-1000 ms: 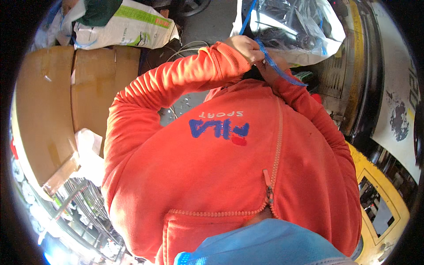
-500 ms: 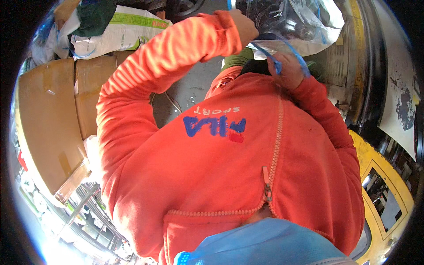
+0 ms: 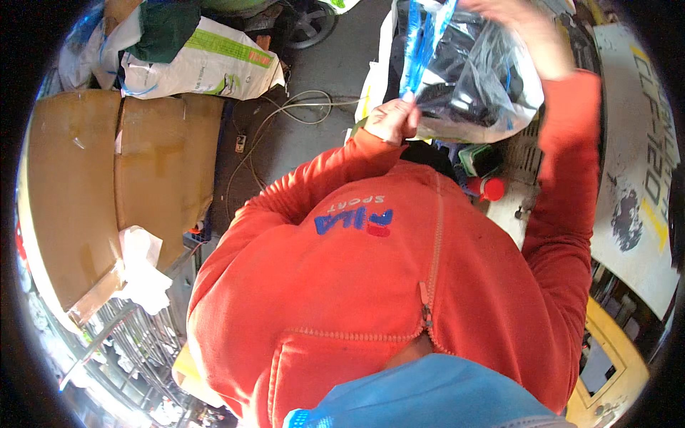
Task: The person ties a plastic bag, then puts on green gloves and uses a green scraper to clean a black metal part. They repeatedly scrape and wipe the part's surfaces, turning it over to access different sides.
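My left hand (image 3: 394, 120) is closed round the lower end of a shiny blue plastic twine (image 3: 421, 53), just at the near edge of an open sack. Several strands of the twine run up from that fist to the top of the picture. My right hand (image 3: 531, 32) is raised at the far right above the sack, smeared by motion, its fingertips close to the twine's upper end; whether they grip it I cannot make out. The white sack (image 3: 526, 118) has a clear plastic liner (image 3: 474, 71), with dark things inside whose kind is hard to tell.
Brown cardboard boxes (image 3: 75, 185) stand at the left, with a white and green sack (image 3: 214, 60) behind them. A pale cable (image 3: 307, 104) loops over the grey floor. A red round-capped item (image 3: 491, 188) is beside my body; a yellow machine frame (image 3: 621, 378) is at the right.
My left hand has come down and nearer to my body, pulling the twine taut. The right hand has swung up and outward to the far right. More of the sack shows now.
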`<move>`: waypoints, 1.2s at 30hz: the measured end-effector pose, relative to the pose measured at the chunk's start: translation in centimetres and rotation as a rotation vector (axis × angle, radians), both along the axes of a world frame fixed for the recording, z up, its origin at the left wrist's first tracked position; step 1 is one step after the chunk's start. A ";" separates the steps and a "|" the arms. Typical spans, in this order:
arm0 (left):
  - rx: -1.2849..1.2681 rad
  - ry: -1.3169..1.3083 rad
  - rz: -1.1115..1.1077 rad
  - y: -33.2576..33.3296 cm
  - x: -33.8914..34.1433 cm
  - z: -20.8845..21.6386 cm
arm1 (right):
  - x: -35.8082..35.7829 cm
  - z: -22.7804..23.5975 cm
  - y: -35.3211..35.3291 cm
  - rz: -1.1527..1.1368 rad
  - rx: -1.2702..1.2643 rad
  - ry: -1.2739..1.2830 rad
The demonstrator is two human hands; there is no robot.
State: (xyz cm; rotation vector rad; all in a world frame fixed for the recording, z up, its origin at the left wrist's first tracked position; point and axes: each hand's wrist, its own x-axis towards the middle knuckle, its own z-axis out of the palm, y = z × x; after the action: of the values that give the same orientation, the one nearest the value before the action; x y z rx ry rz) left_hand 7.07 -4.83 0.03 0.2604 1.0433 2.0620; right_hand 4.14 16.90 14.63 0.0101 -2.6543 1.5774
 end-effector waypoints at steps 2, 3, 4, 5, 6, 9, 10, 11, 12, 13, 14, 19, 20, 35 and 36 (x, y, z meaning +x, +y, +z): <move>0.031 -0.133 0.058 0.0 -0.6 0.3 | -2.4 -6.2 0.3 0.196 0.722 -0.060; -0.006 -0.156 0.040 -0.1 -1.0 0.7 | -3.9 -9.4 -0.1 0.171 0.868 -0.009; -0.048 -0.175 0.017 -0.3 -1.3 1.3 | -4.2 -12.0 0.2 0.157 1.153 0.096; -0.089 -0.192 -0.006 -0.4 -1.8 2.1 | -4.6 -14.5 -0.1 0.203 1.309 -0.048; -0.093 -0.185 0.028 -0.5 -2.1 2.8 | -4.2 -16.3 0.0 0.142 1.212 -0.005; -0.186 -0.252 -0.020 -0.5 -2.7 5.1 | -3.7 -19.0 0.1 0.072 1.052 0.261; -0.184 -0.313 0.001 -0.1 -3.1 5.8 | -3.6 -19.1 0.3 0.067 1.033 0.294; -0.200 -0.305 0.001 0.4 -3.2 6.4 | -3.5 -19.0 0.5 0.093 1.021 0.326; -0.214 -0.292 0.002 1.0 -3.4 6.9 | -3.6 -18.8 0.6 0.079 0.988 0.343; -0.228 -0.277 0.004 1.6 -3.6 7.4 | -3.7 -18.6 0.7 0.098 0.957 0.369; -0.185 -0.196 0.026 2.1 -3.6 8.0 | -3.8 -18.4 0.6 0.084 1.022 0.265; -0.261 0.007 -0.139 2.2 -4.9 10.3 | -4.0 -16.0 -0.3 0.116 1.226 -0.089; -0.235 0.026 -0.111 1.6 -5.0 10.7 | -3.9 -14.9 -0.4 0.104 0.997 0.424; -0.635 0.640 0.169 4.4 -19.7 4.6 | 4.7 -13.3 -5.6 -0.133 -1.003 -0.379; -0.884 0.569 0.022 6.0 -21.8 3.3 | 4.5 -13.2 -5.5 -0.094 -1.065 -0.408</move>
State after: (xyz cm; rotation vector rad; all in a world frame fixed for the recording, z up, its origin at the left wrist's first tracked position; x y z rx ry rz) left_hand -14.71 1.14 3.33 0.3736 2.1827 1.3671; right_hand 8.61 11.37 1.43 -0.5021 -1.6022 2.9334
